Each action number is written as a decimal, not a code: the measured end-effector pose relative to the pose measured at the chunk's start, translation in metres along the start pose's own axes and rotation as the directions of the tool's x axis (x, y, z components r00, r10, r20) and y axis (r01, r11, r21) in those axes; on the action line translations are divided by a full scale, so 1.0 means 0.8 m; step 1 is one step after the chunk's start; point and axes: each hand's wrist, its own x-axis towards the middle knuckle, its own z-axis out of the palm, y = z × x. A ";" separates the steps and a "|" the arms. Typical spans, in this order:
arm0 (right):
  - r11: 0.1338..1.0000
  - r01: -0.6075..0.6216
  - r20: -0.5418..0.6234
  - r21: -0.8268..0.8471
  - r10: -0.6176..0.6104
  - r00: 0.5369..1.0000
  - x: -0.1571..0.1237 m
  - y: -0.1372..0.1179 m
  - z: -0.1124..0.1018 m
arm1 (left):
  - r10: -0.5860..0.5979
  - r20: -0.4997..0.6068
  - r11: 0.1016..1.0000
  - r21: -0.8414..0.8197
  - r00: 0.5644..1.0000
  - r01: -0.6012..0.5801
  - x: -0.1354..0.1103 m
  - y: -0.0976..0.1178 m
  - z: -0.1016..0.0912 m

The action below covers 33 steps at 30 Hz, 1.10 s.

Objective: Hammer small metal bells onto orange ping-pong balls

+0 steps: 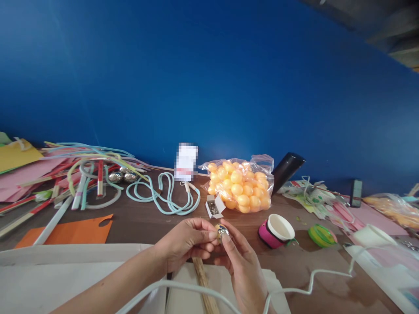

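Note:
Between both hands, just over the table's front part, is a small shiny silver ball (pixel 221 231) with gold and dark blue patches. My left hand (pixel 188 244) pinches its left side between thumb and fingers. On the right side, the thumb and fingers of my right hand (pixel 241 266) close around it. Fingertips cover part of its surface. Just beyond them, a small open white box (pixel 214 206) holds tiny metal pieces too small to name. Below the hands, a wooden stick (pixel 204 283) lies across pale card sheets (pixel 183 292).
A clear bag of orange balls (pixel 240 185) stands behind the box. A pink-banded cup (pixel 276 231) and green-yellow tape rolls (pixel 321 235) sit right. Left are a coiled light-blue cord (pixel 170 203), shiny silver balls (pixel 122 175), and tangled tubes and strips (pixel 94 165). A white cord (pixel 307 283) crosses the foreground.

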 end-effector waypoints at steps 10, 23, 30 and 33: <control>1.000 0.022 -0.014 -0.022 -0.022 1.000 -0.002 -0.002 0.002 | -0.011 0.009 0.996 -0.086 1.000 0.012 0.000 0.001 0.000; 0.991 0.072 -0.038 -0.116 -0.077 0.996 -0.006 -0.009 0.004 | 0.022 0.025 0.999 -0.030 0.999 -0.022 -0.002 0.003 0.003; 0.973 0.104 -0.053 -0.204 -0.117 0.992 -0.007 -0.010 0.002 | 0.032 0.055 0.999 -0.029 0.998 -0.030 -0.004 0.005 0.005; 0.966 0.130 -0.058 -0.222 -0.146 0.988 -0.008 -0.012 0.001 | 0.047 0.056 0.999 -0.022 0.997 -0.046 -0.005 0.004 0.006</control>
